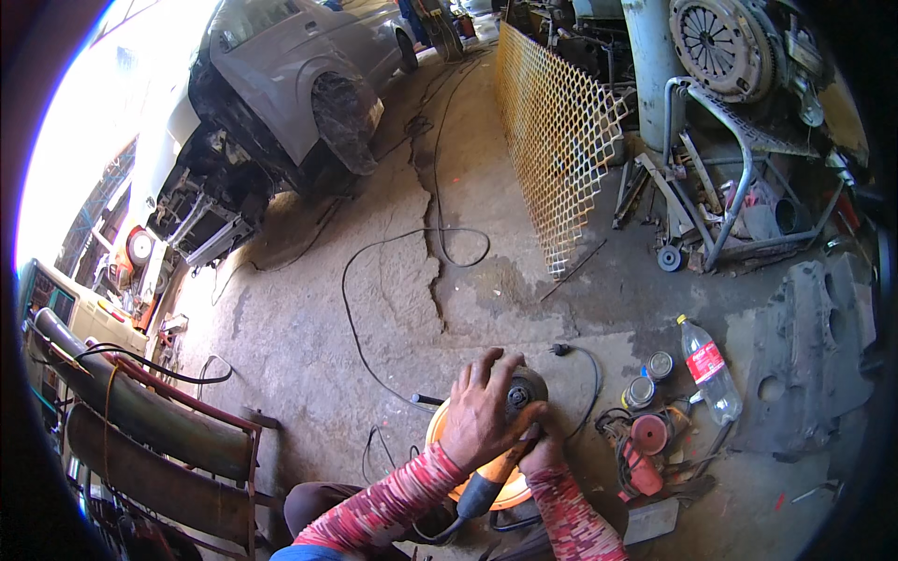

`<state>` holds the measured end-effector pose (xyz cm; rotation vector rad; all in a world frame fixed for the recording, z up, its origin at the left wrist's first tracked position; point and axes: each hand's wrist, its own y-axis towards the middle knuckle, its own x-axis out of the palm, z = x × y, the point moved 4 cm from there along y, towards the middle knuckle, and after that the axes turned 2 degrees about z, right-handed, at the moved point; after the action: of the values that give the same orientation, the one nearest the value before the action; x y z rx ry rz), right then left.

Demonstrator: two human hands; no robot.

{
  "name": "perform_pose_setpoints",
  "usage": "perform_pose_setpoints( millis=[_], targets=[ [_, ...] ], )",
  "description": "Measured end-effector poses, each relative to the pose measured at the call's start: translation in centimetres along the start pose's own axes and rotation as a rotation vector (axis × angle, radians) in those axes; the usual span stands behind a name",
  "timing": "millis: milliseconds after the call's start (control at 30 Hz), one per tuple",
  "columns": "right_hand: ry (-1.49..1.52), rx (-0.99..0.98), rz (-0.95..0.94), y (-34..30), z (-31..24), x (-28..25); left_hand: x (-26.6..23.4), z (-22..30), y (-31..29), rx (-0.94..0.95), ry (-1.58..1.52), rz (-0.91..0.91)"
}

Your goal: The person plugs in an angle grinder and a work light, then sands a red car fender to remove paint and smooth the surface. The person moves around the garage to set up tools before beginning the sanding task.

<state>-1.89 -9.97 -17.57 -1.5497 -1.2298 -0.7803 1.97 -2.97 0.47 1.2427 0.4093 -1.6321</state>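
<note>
An orange and dark angle grinder (482,488) lies across my lap area, its disc end (526,391) pointing away from me. My left hand (475,411) grips the head end, its fingers along the disc's left side and its thumb reaching across to the right. From the right, my right hand (541,447) is closed around the grinder just behind the head. The fingers' undersides are hidden. Beneath the tool is a round orange thing (510,493), mostly covered by my hands and the grinder. Both forearms wear red patterned sleeves.
On the right stand a plastic bottle (708,369) and two cans (640,393), near a red power tool (639,470). A black plug (560,350) and a looping cable (348,309) lie on the cracked floor. Beyond are a metal mesh panel (552,140) and a partly dismantled vehicle (281,84).
</note>
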Motion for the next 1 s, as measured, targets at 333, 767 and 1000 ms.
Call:
perform_pose_setpoints(
  millis=[333,767,1000],
  targets=[
    [-0.099,0.037,-0.345,-1.7,-1.3,2.7,2.0,0.4,0.4,0.28,0.003,-0.072],
    [0.117,0.037,-0.195,-0.6,-0.8,1.3,2.2,-3.3,0.0,0.045,-0.208,-0.203],
    [0.182,-0.004,0.005,-0.1,-2.5,0.1,3.8,-4.7,-10.4,-0.632,-0.569,-0.686]
  ],
)
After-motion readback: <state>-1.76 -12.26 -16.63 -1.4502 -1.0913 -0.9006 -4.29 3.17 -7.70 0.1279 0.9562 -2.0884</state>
